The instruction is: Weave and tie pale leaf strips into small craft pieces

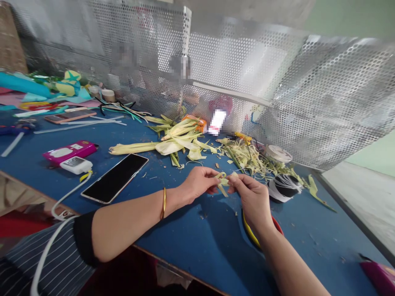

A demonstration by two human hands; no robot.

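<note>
My left hand (pixel 200 183) is closed, its fingertips pinching a pale green strip of corn husk (pixel 222 187) that is folded or looped. Close beside it, my right hand (pixel 251 196) pinches the same husk piece from the other side. Both hands are held over the blue table (pixel 197 238). Behind them lies a pile of corn husks (pixel 175 139), several whole and some torn. To the right of it is a heap of shredded husk scraps (pixel 247 158). A black spool wound with white thread (pixel 283 188) stands just past my right hand.
A red and yellow round object (pixel 251 234) is partly hidden under my right forearm. At left lie a black-screened phone (pixel 115 177), a magenta device (pixel 71 152) and a white cabled box (pixel 76 165). Perforated metal sheeting (pixel 228 61) borders the table's back. A lit phone (pixel 217 122) leans there.
</note>
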